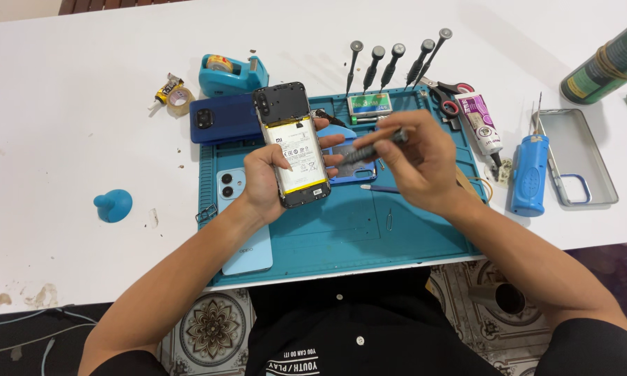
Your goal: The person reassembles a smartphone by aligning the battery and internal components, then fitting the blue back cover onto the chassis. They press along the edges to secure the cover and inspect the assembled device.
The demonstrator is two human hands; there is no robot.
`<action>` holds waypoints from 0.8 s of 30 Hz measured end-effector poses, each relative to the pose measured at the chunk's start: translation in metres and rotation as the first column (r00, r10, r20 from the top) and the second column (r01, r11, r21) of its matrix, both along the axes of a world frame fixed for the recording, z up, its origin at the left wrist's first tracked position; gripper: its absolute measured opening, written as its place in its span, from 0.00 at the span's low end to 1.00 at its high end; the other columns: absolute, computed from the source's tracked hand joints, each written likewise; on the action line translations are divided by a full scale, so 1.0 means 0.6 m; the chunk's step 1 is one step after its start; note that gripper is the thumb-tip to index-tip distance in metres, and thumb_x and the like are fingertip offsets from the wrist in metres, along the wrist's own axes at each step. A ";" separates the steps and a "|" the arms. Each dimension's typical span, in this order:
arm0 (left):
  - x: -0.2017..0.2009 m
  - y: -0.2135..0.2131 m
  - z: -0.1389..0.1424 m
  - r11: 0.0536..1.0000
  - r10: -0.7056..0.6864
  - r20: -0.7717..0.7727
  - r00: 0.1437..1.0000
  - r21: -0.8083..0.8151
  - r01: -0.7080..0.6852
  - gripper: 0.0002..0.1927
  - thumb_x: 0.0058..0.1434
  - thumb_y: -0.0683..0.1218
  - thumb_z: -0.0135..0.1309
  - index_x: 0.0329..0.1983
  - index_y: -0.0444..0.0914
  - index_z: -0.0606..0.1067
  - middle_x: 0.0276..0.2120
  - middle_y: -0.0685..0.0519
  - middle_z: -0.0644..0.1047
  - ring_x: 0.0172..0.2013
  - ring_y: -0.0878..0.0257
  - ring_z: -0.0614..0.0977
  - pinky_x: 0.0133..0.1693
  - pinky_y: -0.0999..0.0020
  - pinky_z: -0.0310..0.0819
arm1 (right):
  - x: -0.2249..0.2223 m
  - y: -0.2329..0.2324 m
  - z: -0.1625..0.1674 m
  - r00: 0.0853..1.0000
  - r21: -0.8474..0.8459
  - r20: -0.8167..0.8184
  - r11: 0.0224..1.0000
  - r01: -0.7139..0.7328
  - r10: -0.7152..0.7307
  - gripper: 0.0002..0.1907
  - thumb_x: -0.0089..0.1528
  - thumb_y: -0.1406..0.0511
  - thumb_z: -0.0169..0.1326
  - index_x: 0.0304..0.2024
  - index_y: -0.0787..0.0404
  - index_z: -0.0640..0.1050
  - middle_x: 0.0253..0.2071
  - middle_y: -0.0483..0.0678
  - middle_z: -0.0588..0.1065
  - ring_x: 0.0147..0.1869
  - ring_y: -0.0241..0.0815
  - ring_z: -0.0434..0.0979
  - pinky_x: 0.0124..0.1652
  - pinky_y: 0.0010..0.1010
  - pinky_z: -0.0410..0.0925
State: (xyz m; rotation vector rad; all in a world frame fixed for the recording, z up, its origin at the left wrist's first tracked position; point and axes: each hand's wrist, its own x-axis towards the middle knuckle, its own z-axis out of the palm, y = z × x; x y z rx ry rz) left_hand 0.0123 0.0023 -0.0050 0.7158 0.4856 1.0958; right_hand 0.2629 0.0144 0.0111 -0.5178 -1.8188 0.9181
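Opened phone (294,146), back cover off and battery exposed, held above the blue mat (341,230) near the worktop's front edge. Left hand (264,177) wraps its grip around the phone's lower body; right hand (418,163) closes its grip on a dark screwdriver (372,147) (tip hidden). A slip could likely gouge the battery; loosened screws might drop among the spare phones (224,118) at the mat's left edge.

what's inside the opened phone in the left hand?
The opened phone, back cover off, shows a white battery and a black upper cover with the camera cutout. The left hand covers its left edge; parts beneath the battery are hidden.
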 end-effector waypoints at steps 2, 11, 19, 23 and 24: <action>0.001 0.001 -0.002 1.000 0.015 -0.023 1.000 -0.010 -0.015 0.43 0.44 0.46 0.39 0.68 0.31 0.62 0.56 0.32 0.74 0.51 0.44 0.81 0.56 0.50 0.78 | -0.001 -0.009 -0.008 0.999 0.003 0.018 0.999 -0.042 0.042 0.09 0.72 0.74 0.49 0.53 0.66 0.66 0.48 0.57 0.79 0.55 0.42 0.83 0.48 0.30 0.79; -0.002 0.003 -0.023 0.999 0.015 0.036 0.999 -0.047 -0.014 0.41 0.43 0.45 0.41 0.66 0.30 0.63 0.45 0.39 0.75 0.45 0.48 0.80 0.53 0.52 0.78 | -0.010 -0.017 -0.022 0.985 0.123 0.151 0.987 -0.101 0.082 0.09 0.68 0.74 0.55 0.47 0.66 0.69 0.48 0.58 0.81 0.44 0.37 0.83 0.42 0.26 0.77; -0.005 0.002 -0.032 0.985 -0.040 0.242 0.969 -0.152 0.079 0.36 0.40 0.43 0.43 0.58 0.33 0.63 0.36 0.48 0.66 0.35 0.57 0.69 0.44 0.58 0.72 | -0.021 -0.028 -0.014 0.979 0.162 0.193 0.982 -0.102 0.069 0.10 0.66 0.74 0.57 0.44 0.64 0.69 0.46 0.57 0.83 0.36 0.34 0.83 0.31 0.22 0.73; -0.004 -0.002 -0.031 0.984 -0.056 0.263 0.963 -0.150 0.099 0.36 0.40 0.43 0.43 0.59 0.33 0.63 0.36 0.49 0.66 0.35 0.58 0.69 0.43 0.59 0.72 | -0.025 -0.032 -0.010 0.980 0.220 0.180 0.968 -0.119 0.080 0.10 0.66 0.74 0.57 0.45 0.64 0.68 0.46 0.57 0.82 0.40 0.36 0.85 0.34 0.23 0.75; -0.004 -0.002 -0.031 0.983 -0.058 0.266 0.962 -0.154 0.102 0.36 0.40 0.43 0.43 0.59 0.33 0.63 0.36 0.49 0.66 0.35 0.58 0.69 0.42 0.59 0.72 | -0.025 -0.032 -0.010 0.980 0.238 0.184 0.964 -0.117 0.074 0.10 0.66 0.74 0.58 0.44 0.64 0.68 0.46 0.56 0.82 0.41 0.37 0.85 0.35 0.23 0.75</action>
